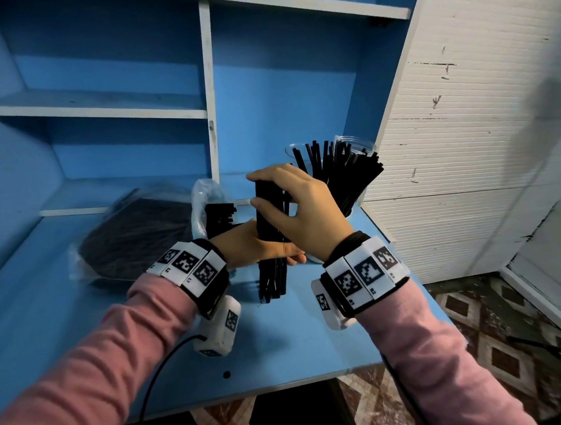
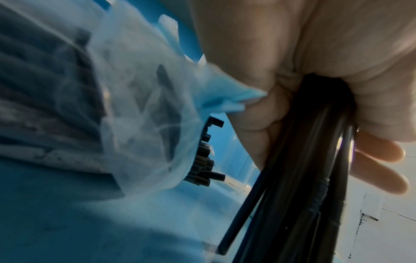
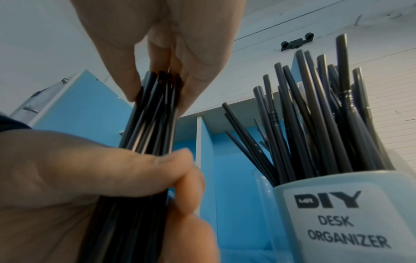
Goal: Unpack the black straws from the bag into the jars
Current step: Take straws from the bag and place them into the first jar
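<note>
A bundle of black straws [image 1: 273, 274] stands upright, its lower ends on the blue table [image 1: 78, 334]. My left hand [image 1: 276, 250] grips the bundle round its middle. My right hand [image 1: 258, 190] pinches its top ends between thumb and fingers. In the right wrist view the same bundle [image 3: 148, 124] runs from my right hand [image 3: 159, 92] down into my left hand [image 3: 112, 178]. A clear plastic bag [image 1: 137, 236] full of black straws lies to the left, straw ends poking from its mouth [image 2: 202, 160]. A jar [image 3: 337, 213] labelled DESK ORGANIZER, holding many straws [image 1: 340, 172], stands right behind my hands.
A second clear jar [image 3: 263, 204] stands beside the labelled one. Blue shelving [image 1: 210, 82] rises behind the table and a white slatted wall [image 1: 452, 127] closes the right side. The table's right edge [image 1: 427, 294] lies close to my right wrist.
</note>
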